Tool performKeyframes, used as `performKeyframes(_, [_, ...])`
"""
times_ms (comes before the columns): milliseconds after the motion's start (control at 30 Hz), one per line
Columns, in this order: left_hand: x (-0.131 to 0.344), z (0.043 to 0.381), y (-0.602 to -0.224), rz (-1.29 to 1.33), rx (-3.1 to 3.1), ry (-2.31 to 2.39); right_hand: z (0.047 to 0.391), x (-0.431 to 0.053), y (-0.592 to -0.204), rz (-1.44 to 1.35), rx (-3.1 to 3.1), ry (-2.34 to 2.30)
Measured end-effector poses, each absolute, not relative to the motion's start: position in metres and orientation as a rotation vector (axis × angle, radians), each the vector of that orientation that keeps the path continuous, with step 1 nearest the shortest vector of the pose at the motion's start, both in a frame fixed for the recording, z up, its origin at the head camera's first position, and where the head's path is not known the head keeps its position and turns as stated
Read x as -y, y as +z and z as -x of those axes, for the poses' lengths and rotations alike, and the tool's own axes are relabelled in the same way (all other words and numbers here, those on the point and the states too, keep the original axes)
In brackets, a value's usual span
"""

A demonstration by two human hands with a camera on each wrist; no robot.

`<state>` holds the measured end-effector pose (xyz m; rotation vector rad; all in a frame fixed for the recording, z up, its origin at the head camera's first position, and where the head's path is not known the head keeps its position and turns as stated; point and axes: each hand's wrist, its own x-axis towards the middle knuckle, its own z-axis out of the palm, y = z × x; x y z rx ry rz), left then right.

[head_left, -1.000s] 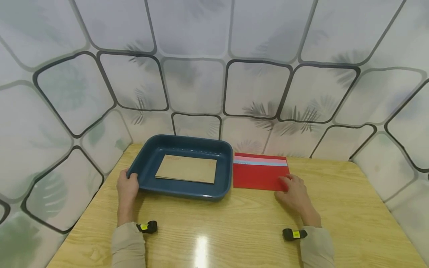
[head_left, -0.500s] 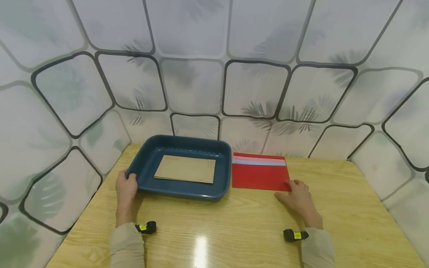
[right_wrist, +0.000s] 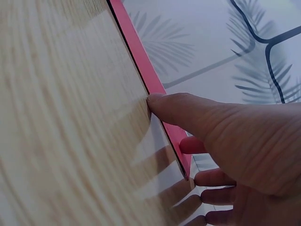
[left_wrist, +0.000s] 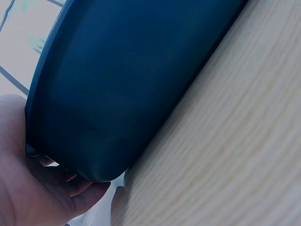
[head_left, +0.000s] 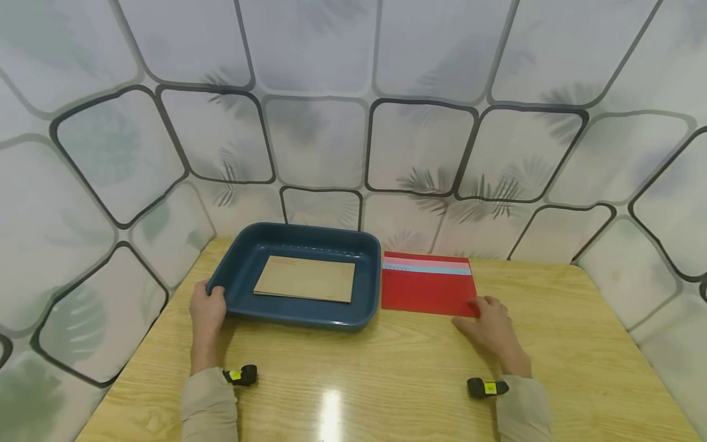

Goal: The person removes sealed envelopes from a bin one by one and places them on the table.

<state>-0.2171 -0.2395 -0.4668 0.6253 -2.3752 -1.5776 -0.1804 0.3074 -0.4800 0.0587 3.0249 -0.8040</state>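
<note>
Red paper [head_left: 425, 291] is lying flat on the table [head_left: 409, 380], just to the right of the tray [head_left: 298, 317]; whether their edges are touching cannot be told. Along its far side, a pink band [head_left: 425, 263] and a pale blue band [head_left: 425, 269] are being shown. Its near right corner is being touched by the right grip [head_left: 488, 319]: the right thumb [right_wrist: 174, 108] is being set against the near edge, the forefinger [right_wrist: 194, 145] is being laid at the right end, and all the digits are being held apart.

The dark blue tray is being gripped at its near left corner by the left grip [head_left: 208, 307], which is being clamped there with the left thumb [head_left: 220, 290] at the rim and the fingers [left_wrist: 89, 197] bent beneath the outer side. Inside, tan envelopes [head_left: 305, 279] are being held in a flat stack.

Both forearms are being covered by beige sleeves [head_left: 210, 405], and a black device [head_left: 248, 375] with a yellow label is being worn at each wrist. Behind, the table is being backed by a pale wall [head_left: 315, 141] printed with rounded outlines and leaves.
</note>
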Motion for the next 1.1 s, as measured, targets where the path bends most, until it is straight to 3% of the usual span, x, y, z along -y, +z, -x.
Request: performKeyframes(1100, [0.2391, 0.2164, -0.4667, -0.634, 2.367, -1.595, 0.1819, -0.302, -0.4769, -0.114, -3.007, -0.804])
